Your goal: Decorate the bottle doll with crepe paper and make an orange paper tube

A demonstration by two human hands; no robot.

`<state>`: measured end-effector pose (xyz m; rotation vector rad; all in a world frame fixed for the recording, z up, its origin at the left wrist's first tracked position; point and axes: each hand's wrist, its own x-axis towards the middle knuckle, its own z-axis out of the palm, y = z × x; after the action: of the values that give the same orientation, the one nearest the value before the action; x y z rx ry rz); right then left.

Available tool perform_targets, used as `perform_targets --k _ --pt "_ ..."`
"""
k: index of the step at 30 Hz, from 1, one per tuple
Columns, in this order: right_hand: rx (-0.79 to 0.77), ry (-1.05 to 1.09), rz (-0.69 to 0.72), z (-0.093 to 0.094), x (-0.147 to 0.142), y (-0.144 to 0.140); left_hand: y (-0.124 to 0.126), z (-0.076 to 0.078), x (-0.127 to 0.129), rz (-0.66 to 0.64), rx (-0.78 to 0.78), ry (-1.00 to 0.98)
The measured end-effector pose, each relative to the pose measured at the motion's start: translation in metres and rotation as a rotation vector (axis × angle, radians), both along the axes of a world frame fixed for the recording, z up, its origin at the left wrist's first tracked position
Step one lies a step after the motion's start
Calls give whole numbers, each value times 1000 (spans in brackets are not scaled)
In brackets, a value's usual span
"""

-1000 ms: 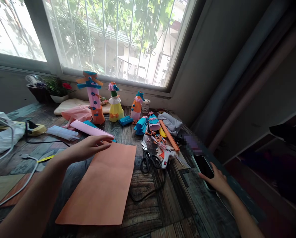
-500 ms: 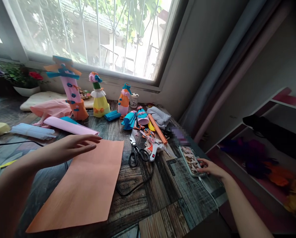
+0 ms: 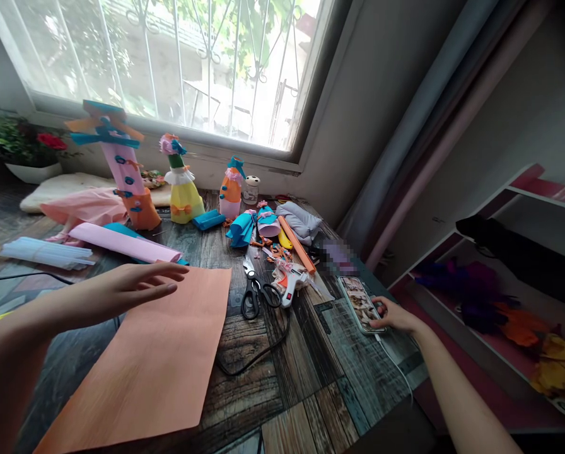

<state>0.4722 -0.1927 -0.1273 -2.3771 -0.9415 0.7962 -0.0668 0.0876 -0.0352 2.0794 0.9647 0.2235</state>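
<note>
My left hand [image 3: 140, 285] hovers over the upper part of an orange crepe paper sheet [image 3: 164, 359], fingers stretched and slightly apart, with nothing in it. The sheet lies flat, its far-left part hidden by my hand and forearm. At the right, my right hand [image 3: 393, 315] has its bent fingers and thumb at the lower right edge of a smartphone [image 3: 357, 299]. The phone lies on the table with a lit picture on its screen and a white cable [image 3: 396, 364] plugged in. Between my hands lie black-handled scissors [image 3: 250, 293] and a white glue gun [image 3: 291, 287].
Paper-dressed bottles stand along the window: a tall pink-orange one [image 3: 126, 176], a yellow one [image 3: 184, 198] and an orange one [image 3: 231, 189]. Pink [image 3: 126, 243] and blue paper rolls, glue sticks [image 3: 46, 251] and an orange roll [image 3: 296, 244] lie around. A black cord [image 3: 263, 352] crosses the wooden table.
The view has shifted slightly to the right. My right thumb and fingers have drawn closer at the phone's edge. My left hand remains over the orange sheet.
</note>
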Motion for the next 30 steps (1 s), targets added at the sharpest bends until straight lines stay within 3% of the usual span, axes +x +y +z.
perform_targets --k 11,25,30 --pt "-19 31 36 16 -17 -15 3 -6 -1 -12 -54 -7" --pt "16 -59 -37 -5 -16 -13 6 -9 -5 -42 -48 12" --pt "129 -133 -99 -19 -16 -5 4 -3 -9 22 -72 29"
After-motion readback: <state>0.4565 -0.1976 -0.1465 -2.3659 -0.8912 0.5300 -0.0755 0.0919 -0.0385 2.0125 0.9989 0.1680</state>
